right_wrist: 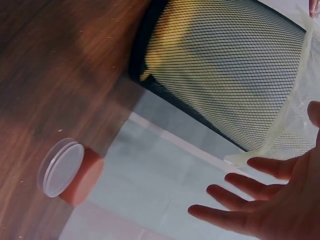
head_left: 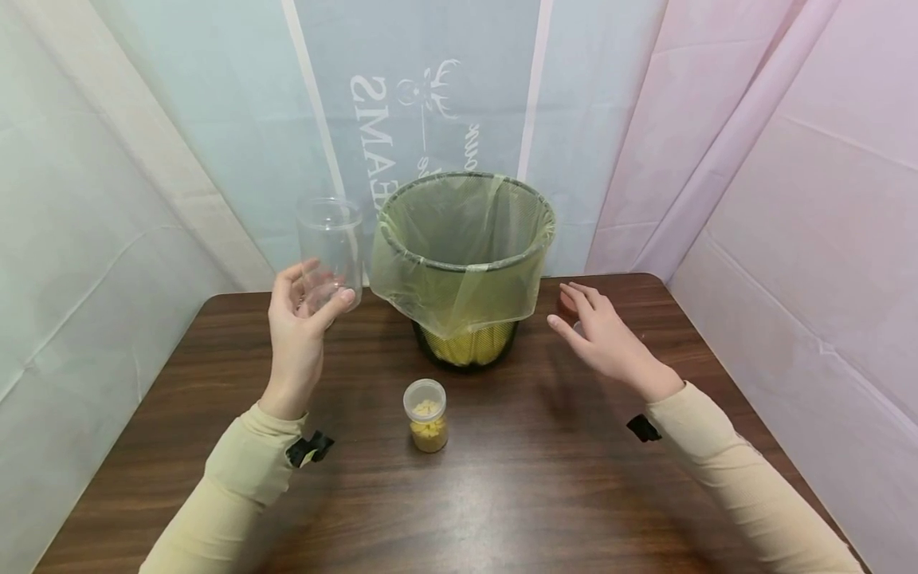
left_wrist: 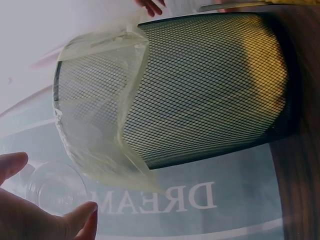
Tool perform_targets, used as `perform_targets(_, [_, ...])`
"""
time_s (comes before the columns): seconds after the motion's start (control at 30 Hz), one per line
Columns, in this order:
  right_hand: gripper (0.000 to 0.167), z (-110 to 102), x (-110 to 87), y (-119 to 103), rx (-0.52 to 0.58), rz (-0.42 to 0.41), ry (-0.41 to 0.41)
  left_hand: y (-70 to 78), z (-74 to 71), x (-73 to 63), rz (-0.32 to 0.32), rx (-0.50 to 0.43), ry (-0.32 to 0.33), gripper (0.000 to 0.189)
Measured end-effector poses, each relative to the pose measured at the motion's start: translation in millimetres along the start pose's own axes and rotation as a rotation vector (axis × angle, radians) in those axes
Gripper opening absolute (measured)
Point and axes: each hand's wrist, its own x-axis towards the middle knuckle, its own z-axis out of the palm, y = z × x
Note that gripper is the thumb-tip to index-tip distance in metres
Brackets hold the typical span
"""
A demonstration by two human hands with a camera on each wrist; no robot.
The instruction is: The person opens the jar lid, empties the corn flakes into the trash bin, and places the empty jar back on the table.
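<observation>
The work looks partly done. The table (head_left: 351,510) holds a tall mesh bin (left_wrist: 210,85), and a thin yellow bag (head_left: 466,296) is set in it, with its edge folded out over the rim. The big clear jar (head_left: 330,251) is up in the air, just to the left of the bin, so setting it down seems to be left to do. The left hand (head_left: 297,339) holds it low down, with fingers on one side and thumb on the other. The right hand (head_left: 606,339) has its fingers spread wide and looks like it holds nothing.

The clear jar is see-through and round, with smooth sides. I see nothing inside it. It points up, but I cannot tell which end is open. A small jar (head_left: 429,422) stands on the table in front of the bin, with yellow bits in it. I cannot tell if its top is on. Near the right hand, at the back of the table, is a red round thing (right_wrist: 87,181). A thin clear lid (right_wrist: 65,170) leans on it, so it looks like a cover is off.
</observation>
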Motion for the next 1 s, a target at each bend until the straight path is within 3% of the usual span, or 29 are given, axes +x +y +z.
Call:
perform_targets(0.3, [0.064,9.8,-10.1,9.3,-0.058,-0.146,0.038,-4.9,-6.0,-2.5,-0.003,0.009,-0.012,0.057])
perform_targets(0.43, [0.065,14.5,-14.8,9.9,-0.077,-0.160,0.030,-6.3,-7.4,-3.7,-0.026,0.030,0.008,0.056])
perform_targets(0.7, [0.067,20.8,-23.9,9.7,-0.090,-0.164,-0.004,-11.1,-14.4,-6.0,-0.054,0.183,0.061,0.051])
perform_targets(1.0, [0.067,27.6,-31.8,9.7,-0.131,-0.232,0.016,-21.1,-22.8,-6.0,-0.036,0.213,0.075,0.038])
